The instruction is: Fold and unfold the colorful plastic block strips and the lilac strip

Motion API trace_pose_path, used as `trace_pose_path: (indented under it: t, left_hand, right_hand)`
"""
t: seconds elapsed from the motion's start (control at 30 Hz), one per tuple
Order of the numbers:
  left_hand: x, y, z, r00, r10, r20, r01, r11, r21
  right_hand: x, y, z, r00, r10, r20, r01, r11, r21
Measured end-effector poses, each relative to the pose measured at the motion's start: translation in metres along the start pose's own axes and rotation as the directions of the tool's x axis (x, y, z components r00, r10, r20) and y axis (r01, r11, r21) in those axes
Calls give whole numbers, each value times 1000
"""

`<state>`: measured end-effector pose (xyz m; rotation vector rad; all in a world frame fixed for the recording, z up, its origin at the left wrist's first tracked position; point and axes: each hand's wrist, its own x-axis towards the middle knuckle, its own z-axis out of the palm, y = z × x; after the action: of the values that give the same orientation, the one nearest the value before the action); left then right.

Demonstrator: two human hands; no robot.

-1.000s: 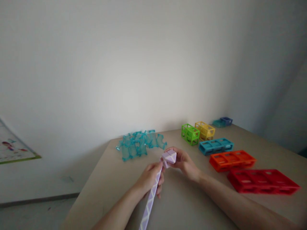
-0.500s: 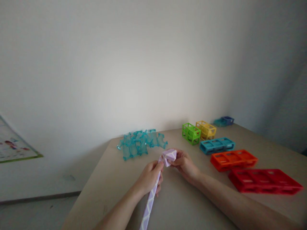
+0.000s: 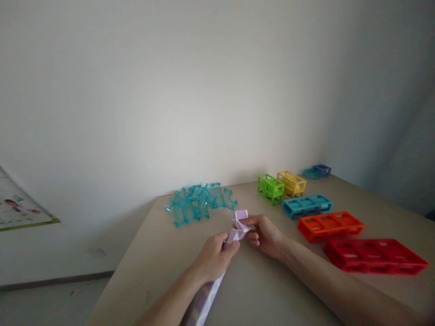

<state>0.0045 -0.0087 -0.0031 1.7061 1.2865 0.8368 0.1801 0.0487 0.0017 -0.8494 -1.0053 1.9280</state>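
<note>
Snake point(image 3: 239, 225), a lilac chain of wedges, is held just above the table point(image 3: 258, 290) between your hands. Your left hand point(image 3: 213, 258) is closed round the straight run and your right hand point(image 3: 267, 234) pinches the bent end. It looks light: hard plastic, stiff in each wedge, loose at the joints, so grip close on either side of a joint. The long tail trails toward you. The table's left edge is near, frames point(image 3: 374, 258) lie to the right, and blue pieces point(image 3: 199, 203) lie beyond.
</note>
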Motion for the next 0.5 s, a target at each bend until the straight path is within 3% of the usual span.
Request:
trace_pose_path:
  t: [0.13, 0.3, 0.4, 0.5]
  left_hand:
    - [3, -3, 3, 989, -52, 141, 80, 975, -206]
    - [7, -5, 3, 956, -114, 270, 234, 851, -469]
    - [5, -4, 2, 929, -133, 344, 288, 845, -450]
    - [2, -3, 4, 940, -111, 324, 235, 898, -373]
  right_hand:
    - [-2, 0, 3, 997, -71, 35, 71, 997, -18]
    - [-7, 2, 8, 987, -151, 58, 155, 985, -78]
    - [-7, 2, 12, 968, -249, -20, 232, 925, -301]
    - [-6, 3, 14, 961, -256, -103, 183, 871, -455]
